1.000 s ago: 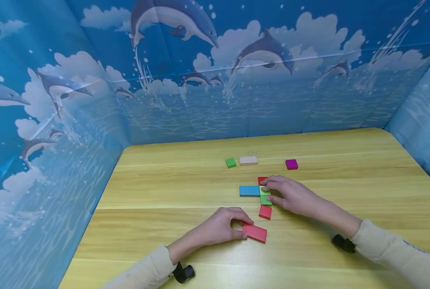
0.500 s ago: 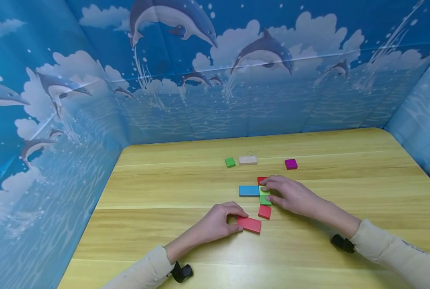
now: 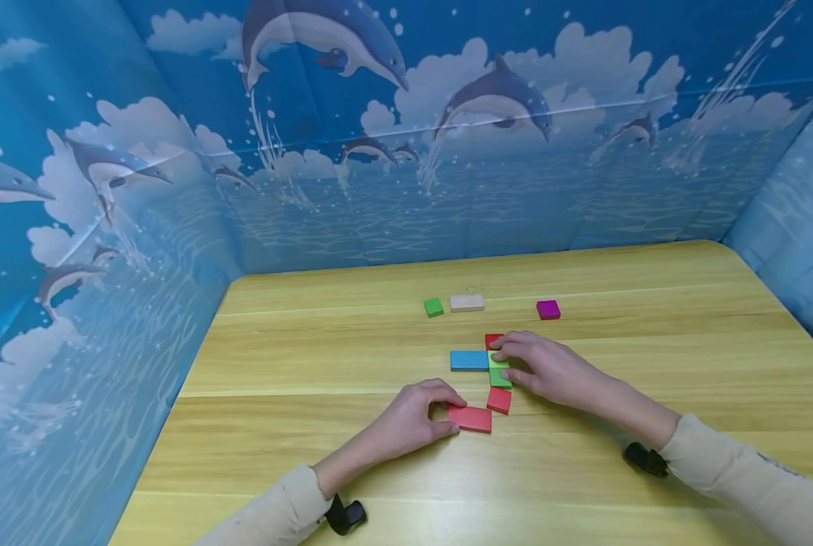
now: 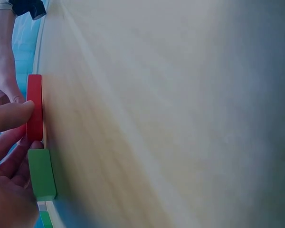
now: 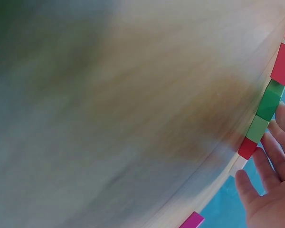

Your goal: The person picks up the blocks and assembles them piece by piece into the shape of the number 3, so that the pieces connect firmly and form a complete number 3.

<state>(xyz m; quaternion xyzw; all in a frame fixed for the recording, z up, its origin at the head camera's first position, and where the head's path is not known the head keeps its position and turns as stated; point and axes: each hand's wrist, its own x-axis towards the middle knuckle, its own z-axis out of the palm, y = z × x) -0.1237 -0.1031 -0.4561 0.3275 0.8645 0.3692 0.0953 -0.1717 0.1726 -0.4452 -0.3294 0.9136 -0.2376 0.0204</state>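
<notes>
My left hand [image 3: 416, 417] pinches the left end of a long red block [image 3: 471, 420], thumb at the near side and fingers at the far side. In the left wrist view the thumb lies against this red block [image 4: 34, 107]. A row of small blocks runs away from it: a short red block [image 3: 499, 400], a green block [image 3: 499, 378], a light green block [image 3: 495, 364] and a red one [image 3: 492, 341] at the far end. My right hand [image 3: 550, 368] rests its fingertips on this row, fingers loosely extended. A blue block [image 3: 469, 361] adjoins the row's left side.
Farther back on the wooden table [image 3: 311, 326] lie a green block [image 3: 434, 307], a whitish block [image 3: 467, 303] and a purple block [image 3: 548, 309]. Blue dolphin-print sheeting [image 3: 406, 205] stands behind the table and at both sides.
My left hand has slid the long red block away from me and a little left, beside the short red block, turning it nearly level. The right hand keeps its place on the row.
</notes>
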